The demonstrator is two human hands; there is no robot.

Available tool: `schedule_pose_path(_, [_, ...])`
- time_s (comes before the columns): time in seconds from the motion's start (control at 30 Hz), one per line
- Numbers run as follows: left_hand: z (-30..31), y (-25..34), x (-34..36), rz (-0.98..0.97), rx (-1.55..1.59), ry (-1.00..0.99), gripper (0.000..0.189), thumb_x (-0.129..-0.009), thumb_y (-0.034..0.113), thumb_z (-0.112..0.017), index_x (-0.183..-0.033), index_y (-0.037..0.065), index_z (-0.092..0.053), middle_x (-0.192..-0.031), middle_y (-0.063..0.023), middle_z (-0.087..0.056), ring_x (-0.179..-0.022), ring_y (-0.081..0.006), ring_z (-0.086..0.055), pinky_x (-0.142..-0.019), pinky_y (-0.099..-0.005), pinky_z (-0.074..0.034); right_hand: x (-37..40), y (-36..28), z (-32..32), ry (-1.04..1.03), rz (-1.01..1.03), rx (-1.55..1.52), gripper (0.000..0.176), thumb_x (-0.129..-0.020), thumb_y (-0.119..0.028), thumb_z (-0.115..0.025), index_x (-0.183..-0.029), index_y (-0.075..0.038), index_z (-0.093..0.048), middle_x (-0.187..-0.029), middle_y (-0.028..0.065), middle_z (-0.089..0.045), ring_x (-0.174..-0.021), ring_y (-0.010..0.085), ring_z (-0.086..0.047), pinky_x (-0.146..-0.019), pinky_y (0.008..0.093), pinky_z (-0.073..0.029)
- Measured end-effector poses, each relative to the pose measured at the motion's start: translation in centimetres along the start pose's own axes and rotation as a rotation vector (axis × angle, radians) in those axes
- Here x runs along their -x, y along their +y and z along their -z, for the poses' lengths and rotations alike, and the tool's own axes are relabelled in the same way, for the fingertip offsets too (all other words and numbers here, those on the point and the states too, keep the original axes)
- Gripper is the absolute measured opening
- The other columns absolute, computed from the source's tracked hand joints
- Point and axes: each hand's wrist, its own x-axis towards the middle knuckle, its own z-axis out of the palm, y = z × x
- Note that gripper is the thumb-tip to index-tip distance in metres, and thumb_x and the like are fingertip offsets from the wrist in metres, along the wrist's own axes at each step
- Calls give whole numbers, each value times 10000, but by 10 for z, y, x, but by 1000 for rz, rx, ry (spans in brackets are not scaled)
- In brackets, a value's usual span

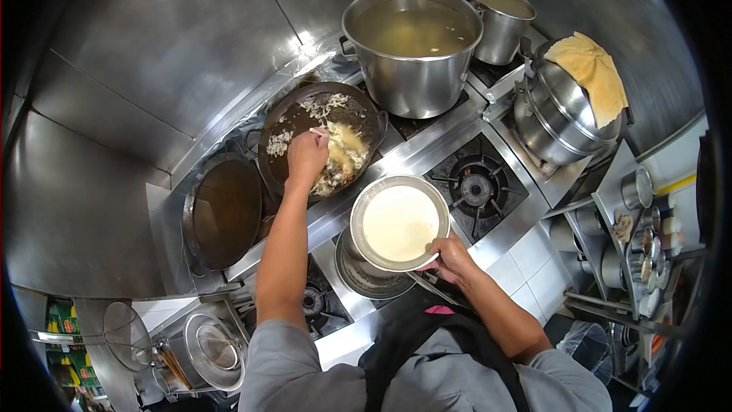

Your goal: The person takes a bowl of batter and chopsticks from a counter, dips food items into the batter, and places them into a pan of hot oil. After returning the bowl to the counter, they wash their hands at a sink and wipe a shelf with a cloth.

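Note:
My right hand (454, 258) grips the rim of a round metal bowl (358, 240), with the thumb at its edge. Smooth, cream-coloured batter (400, 221) fills much of the bowl. My left hand (307, 159) is closed over a wide, dark frying pan (271, 118), fingers pinched together. Something small and pale shows at the fingertips, too small to name. Beside that hand, yellowish battered pieces (347, 149) lie in the oil. Loose pale batter crumbs (328, 105) float around the pan.
A second dark pan of oil (226, 214) stands at left. Behind are a large stockpot (415, 80), a smaller pot (499, 34) and a steamer (545, 118) topped by a yellow cloth (587, 69). A burner (476, 189) lies right; a saucepan (374, 282) sits below the bowl.

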Motion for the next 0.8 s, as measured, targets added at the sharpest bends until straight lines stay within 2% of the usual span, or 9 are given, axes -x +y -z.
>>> schedule_pose_path(0.1, [-13,1,-1,45,-42,-54,183,-898,233,-652,-925,83,-753,-849,-202,-706,-816,-408,-676,-737,-500,-524,1,0,0,2,12,-1,840,-717,66,-450,-1523,-56,-249,-1271,227,-525,-948,355,-682,-566,416,-668])
schedule_pose_path(0.3, [-18,5,3,0,22,-12,167,-913,225,-645,-970,126,-767,-879,-184,-718,-841,-399,-683,-752,-482,-530,3,1,3,11,11,-14,837,-725,67,-453,-1526,-59,-247,-1298,232,-517,-980,367,-676,-583,439,-668])
schedule_pose_path(0.4, [-3,11,7,-2,1,13,167,-923,215,-635,-988,130,-764,-878,-181,-718,-835,-390,-688,-754,-471,-531,3,3,6,22,6,-20,836,-725,64,-457,-1526,-62,-251,-1300,232,-515,-987,369,-673,-598,453,-668])
schedule_pose_path(0.43, [2,8,5,13,1,-9,190,-923,241,-655,-1029,127,-764,-901,-169,-734,-852,-343,-712,-774,-421,-542,2,3,6,29,1,-17,837,-724,63,-459,-1525,-64,-253,-1297,231,-516,-989,370,-672,-604,458,-668])
schedule_pose_path(0.57, [34,18,6,54,21,-15,190,-922,238,-658,-1021,117,-765,-901,-167,-737,-856,-340,-717,-769,-413,-544,3,1,4,29,-13,-9,837,-721,62,-464,-1523,-59,-259,-1288,231,-518,-985,368,-670,-607,456,-667])
schedule_pose_path(0.67, [50,9,4,37,-34,86,205,-917,239,-663,-1001,80,-763,-915,-161,-743,-872,-332,-723,-773,-398,-550,7,-2,0,22,-11,-24,828,-719,66,-466,-1515,-45,-267,-1275,228,-524,-974,364,-670,-611,458,-666])
schedule_pose_path(0.73, [55,0,4,36,-28,101,208,-917,234,-658,-1002,75,-762,-917,-159,-744,-880,-335,-722,-781,-406,-551,4,0,3,22,-9,-35,823,-718,69,-467,-1511,-43,-276,-1269,224,-527,-963,361,-671,-607,457,-666])
schedule_pose_path(0.8, [57,-8,7,61,-46,86,192,-907,234,-653,-1016,120,-762,-906,-189,-730,-877,-375,-704,-783,-450,-542,3,1,3,27,-17,-39,824,-719,71,-465,-1512,-47,-277,-1268,223,-528,-960,361,-671,-603,458,-664])
